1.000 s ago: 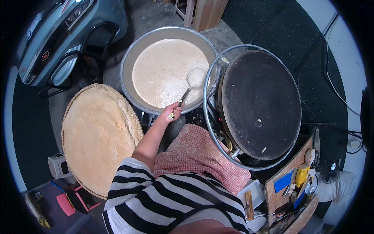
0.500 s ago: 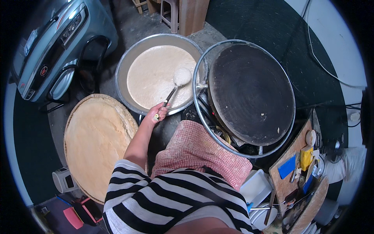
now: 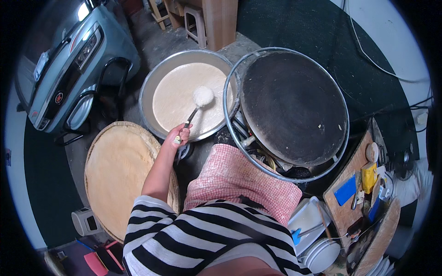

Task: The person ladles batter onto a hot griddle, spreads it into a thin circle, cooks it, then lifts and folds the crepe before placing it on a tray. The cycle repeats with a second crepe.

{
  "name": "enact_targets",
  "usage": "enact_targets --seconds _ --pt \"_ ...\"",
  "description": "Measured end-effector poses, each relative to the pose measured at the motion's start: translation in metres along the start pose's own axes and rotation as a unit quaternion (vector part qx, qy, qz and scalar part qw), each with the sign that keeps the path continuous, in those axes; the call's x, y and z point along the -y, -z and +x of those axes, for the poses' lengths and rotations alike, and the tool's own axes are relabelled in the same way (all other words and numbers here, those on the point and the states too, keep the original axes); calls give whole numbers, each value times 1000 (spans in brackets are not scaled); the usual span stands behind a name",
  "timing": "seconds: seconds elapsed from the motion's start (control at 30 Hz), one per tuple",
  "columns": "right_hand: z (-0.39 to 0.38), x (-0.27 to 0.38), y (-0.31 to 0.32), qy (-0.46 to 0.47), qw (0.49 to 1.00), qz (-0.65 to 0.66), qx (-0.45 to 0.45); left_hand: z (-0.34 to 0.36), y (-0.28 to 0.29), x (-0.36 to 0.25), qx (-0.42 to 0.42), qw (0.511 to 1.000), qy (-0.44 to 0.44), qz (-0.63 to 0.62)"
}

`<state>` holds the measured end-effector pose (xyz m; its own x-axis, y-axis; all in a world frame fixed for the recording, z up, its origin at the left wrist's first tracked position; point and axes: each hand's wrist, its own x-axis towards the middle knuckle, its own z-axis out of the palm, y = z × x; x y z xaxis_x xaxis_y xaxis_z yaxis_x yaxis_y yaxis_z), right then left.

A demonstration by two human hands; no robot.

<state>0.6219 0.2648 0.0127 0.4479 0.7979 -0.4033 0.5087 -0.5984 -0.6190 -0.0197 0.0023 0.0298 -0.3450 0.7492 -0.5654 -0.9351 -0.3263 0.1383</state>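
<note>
My left hand (image 3: 181, 134) is closed around the dark handle of a ladle (image 3: 189, 118). The ladle's bowl is full of pale, thick batter (image 3: 172, 92) and is held over the large round metal basin (image 3: 148, 103) that contains more of it. To the right of the basin is a big round black griddle (image 3: 294, 108) inside a metal ring frame (image 3: 225, 99). A stack of thin, pale brown pancakes (image 3: 119, 175) lies to the left of my forearm. My right hand is out of the picture.
A grey-blue motor vehicle (image 3: 99, 43) stands at the far left. A stool (image 3: 197, 30) and a wooden cabinet (image 3: 221, 23) are at the back. Low on the right, a wooden board (image 3: 338, 216) carries small items, with a white tub (image 3: 322, 255) beside it.
The ladle's filled bowl has shifted left over the basin, and my left hand has moved slightly left with it. The whole view has also shifted a little.
</note>
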Motion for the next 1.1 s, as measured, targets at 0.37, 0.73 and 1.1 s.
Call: enact_targets --seconds 0.37,0.73,1.1 --pt "49 230 -122 343 929 102 93 -40 -78 8 -26 994 -57 90" --pt "140 237 -155 262 921 231 173 28 -210 81 -8 939 -151 310" --pt "57 312 -119 300 934 73 179 81 -144 155 -193 376 -489 763"
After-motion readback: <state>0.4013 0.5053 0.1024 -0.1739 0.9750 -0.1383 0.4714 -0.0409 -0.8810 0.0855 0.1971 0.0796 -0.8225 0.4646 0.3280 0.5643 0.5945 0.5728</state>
